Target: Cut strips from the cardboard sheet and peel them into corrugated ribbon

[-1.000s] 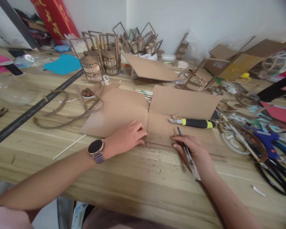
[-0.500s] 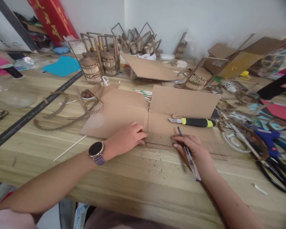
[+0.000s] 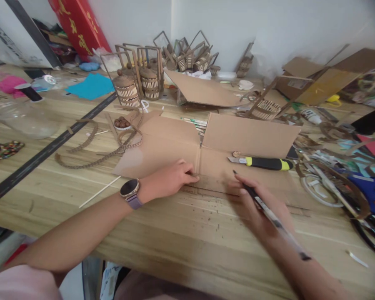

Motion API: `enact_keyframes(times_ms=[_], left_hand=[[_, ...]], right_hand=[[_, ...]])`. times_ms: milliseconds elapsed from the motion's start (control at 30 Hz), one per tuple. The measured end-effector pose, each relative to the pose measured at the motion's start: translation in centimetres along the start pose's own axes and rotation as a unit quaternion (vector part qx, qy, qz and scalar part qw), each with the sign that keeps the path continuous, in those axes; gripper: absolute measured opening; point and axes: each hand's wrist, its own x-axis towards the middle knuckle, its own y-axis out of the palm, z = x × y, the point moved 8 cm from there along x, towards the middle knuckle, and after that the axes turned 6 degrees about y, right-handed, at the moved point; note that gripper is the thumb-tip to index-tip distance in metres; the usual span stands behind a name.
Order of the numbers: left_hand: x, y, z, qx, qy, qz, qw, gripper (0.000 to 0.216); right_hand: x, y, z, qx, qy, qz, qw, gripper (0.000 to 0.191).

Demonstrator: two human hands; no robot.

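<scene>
A flattened cardboard sheet (image 3: pixel 162 146) with raised flaps lies on the wooden table (image 3: pixel 190 233). My left hand (image 3: pixel 171 178), a watch on its wrist, presses on the near edge of the cardboard with curled fingers. My right hand (image 3: pixel 262 210) grips a long thin pen (image 3: pixel 270 214), its tip resting near the cardboard's near edge; the hand is blurred. A yellow and black utility knife (image 3: pixel 262 163) lies on the cardboard just beyond my right hand.
Woven cardboard baskets (image 3: pixel 126 89) stand at the back by the wall. Cardboard strips (image 3: pixel 93 150) curl to the left beside a black ruler (image 3: pixel 50 148). Scissors, a blue glue gun (image 3: pixel 370 189) and scraps crowd the right side. A thin stick (image 3: pixel 100 191) lies near my left wrist.
My right hand has lifted and shifted a little right with the pen, which now slants more. The view has moved slightly. My left hand stays on the cardboard.
</scene>
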Motion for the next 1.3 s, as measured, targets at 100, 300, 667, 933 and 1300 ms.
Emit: enact_keyframes(times_ms=[100,300,667,933,1300], left_hand=[[0.1,-0.2,0.2,-0.016,0.008,-0.012,1.000,0.033],[0.5,-0.7,0.4,-0.068,0.011,-0.018,0.997,0.028],[0.5,-0.4,0.6,-0.088,0.015,-0.015,0.996,0.025],[0.4,-0.4,0.5,-0.076,0.018,-0.011,0.997,0.027],[0.2,0.0,0.5,-0.027,0.028,-0.016,0.999,0.032]], right_hand=[[-0.2,1.4,3.2,0.110,0.019,0.068,0.991,0.028],[0.6,5.2,6.3,0.194,0.051,0.140,0.970,0.023],[0.7,7.0,6.9,0.190,0.032,0.142,0.971,0.018],[0.7,6.8,7.4,0.172,0.003,0.123,0.977,0.016],[-0.5,1.0,0.2,0.066,0.094,0.089,0.989,0.024]])
